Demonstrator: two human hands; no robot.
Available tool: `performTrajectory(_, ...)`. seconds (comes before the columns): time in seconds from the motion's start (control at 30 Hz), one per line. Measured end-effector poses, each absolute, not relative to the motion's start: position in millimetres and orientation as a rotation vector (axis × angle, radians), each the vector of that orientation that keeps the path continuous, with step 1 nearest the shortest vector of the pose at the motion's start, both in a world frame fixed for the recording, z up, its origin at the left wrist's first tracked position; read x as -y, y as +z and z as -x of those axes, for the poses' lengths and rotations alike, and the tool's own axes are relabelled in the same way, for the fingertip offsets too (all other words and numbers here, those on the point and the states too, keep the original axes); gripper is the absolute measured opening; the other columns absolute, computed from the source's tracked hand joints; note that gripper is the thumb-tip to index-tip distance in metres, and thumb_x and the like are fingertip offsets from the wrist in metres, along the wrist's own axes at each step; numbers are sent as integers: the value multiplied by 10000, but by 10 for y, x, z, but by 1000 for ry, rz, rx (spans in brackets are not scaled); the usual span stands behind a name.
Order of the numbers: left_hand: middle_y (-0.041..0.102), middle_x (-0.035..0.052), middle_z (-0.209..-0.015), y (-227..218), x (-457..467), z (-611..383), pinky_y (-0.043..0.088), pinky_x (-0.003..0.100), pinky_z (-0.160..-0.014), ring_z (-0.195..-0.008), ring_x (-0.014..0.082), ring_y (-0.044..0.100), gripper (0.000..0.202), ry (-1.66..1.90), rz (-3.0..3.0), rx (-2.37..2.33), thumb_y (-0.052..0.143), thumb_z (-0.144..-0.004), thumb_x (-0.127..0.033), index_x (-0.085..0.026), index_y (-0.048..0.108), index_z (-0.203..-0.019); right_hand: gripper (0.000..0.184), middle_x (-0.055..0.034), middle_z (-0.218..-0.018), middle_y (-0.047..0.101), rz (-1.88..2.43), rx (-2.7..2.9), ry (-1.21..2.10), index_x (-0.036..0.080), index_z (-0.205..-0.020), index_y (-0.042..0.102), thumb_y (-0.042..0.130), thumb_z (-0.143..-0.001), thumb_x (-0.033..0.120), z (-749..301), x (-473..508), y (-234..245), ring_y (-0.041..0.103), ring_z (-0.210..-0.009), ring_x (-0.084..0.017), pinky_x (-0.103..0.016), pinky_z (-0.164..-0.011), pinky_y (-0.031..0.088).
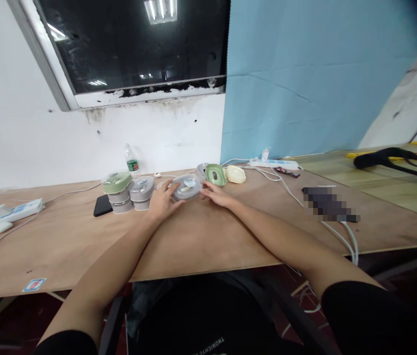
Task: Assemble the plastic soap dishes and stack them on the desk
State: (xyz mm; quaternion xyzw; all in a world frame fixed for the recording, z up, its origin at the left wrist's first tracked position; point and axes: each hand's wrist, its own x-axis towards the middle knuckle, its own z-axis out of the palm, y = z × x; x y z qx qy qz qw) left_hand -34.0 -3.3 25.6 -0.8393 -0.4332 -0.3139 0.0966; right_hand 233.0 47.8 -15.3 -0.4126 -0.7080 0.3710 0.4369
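Observation:
A grey round-cornered food container [187,187] with a clear-looking lid and a small pale label is between my hands at the table's middle. My left hand [163,199] grips its left side, thumb along the near edge and fingers toward the top. At its right side, my right hand [215,193] has its fingertips pressed on the edge. Left of my left hand stand stacked grey containers [142,191], and beside them a stack topped by a green-lidded container [117,182]. A green piece [215,174] and a cream piece [235,174] lie beyond my right hand.
A plastic bottle [132,160] stands by the wall. A black phone [102,205] lies left of the stacks. Power strips [273,164] with white cables [286,190] run along the back and right. A dark blurred-out device [329,203] lies at right.

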Motion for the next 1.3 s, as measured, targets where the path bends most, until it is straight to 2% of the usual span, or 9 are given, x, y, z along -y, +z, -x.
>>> performTrajectory(0.2,388,154,-1451,400,71,471,385,504,-976,-1229,366,472,652,-784,2160,1636,579,-816,-566,-261,438,-1374,559,-75,-1093,654,1064,1829,868,186,-1224,587,730,-729,404,-2292,-503,-180,592,-725,-124,-293,-718,515)
performTrajectory(0.3,408,170,-1430,400,59,481,389,523,-960,-1164,378,520,680,-699,2164,1689,570,-796,-601,-242,445,-1360,541,-79,-1057,662,1073,1848,843,167,-1205,599,728,-735,400,-2289,-510,-182,569,-707,-114,-275,-692,502)
performTrajectory(0.57,405,153,-1437,370,30,450,491,427,-813,-1068,330,592,545,-662,2225,1717,474,-876,-409,-206,420,-1379,491,-48,-950,665,1088,1805,697,178,-1143,611,689,-748,457,-2326,-599,-266,600,-740,-138,-286,-714,500)
performTrajectory(0.73,470,154,-1358,352,2,479,488,416,-813,-1018,320,605,529,-686,2186,1715,495,-881,-472,-195,492,-1332,406,-32,-833,655,1127,1713,518,179,-1074,628,626,-784,463,-2421,-623,-195,587,-668,-144,-291,-680,487)
performTrajectory(0.87,445,136,-1390,331,-36,497,480,400,-837,-1063,314,583,498,-724,2180,1668,525,-876,-475,-207,525,-1296,353,-45,-809,657,1246,1598,268,178,-1025,653,580,-809,449,-2618,-629,-63,576,-658,-163,-308,-688,470)
performTrajectory(0.97,468,128,-1369,329,-53,509,474,394,-838,-1051,306,590,494,-738,2194,1685,527,-879,-481,-215,527,-1296,357,-59,-847,668,1374,1515,100,175,-1057,644,548,-824,427,-2846,-684,-36,587,-710,-183,-330,-741,467)
performTrajectory(1.07,507,128,-1323,336,-47,513,480,388,-809,-1032,305,596,484,-752,2190,1700,511,-887,-484,-210,537,-1286,399,-97,-988,669,1552,1430,-4,163,-1127,619,544,-814,398,-3086,-780,-92,603,-879,-227,-359,-832,460)
performTrajectory(1.17,517,131,-1306,341,-29,501,483,386,-793,-1011,300,600,474,-761,2169,1690,456,-911,-499,-205,549,-1272,437,-146,-1176,612,1705,1365,-35,143,-1174,606,546,-805,370,-3254,-869,-172,555,-1082,-275,-389,-932,431)
performTrajectory(1.3,510,156,-1294,325,-12,466,487,410,-794,-988,314,606,536,-771,2156,1695,442,-900,-551,-190,538,-1283,479,-190,-1304,540,1806,1415,9,117,-1260,573,518,-828,317,-3319,-920,-233,511,-1180,-307,-414,-997,394)
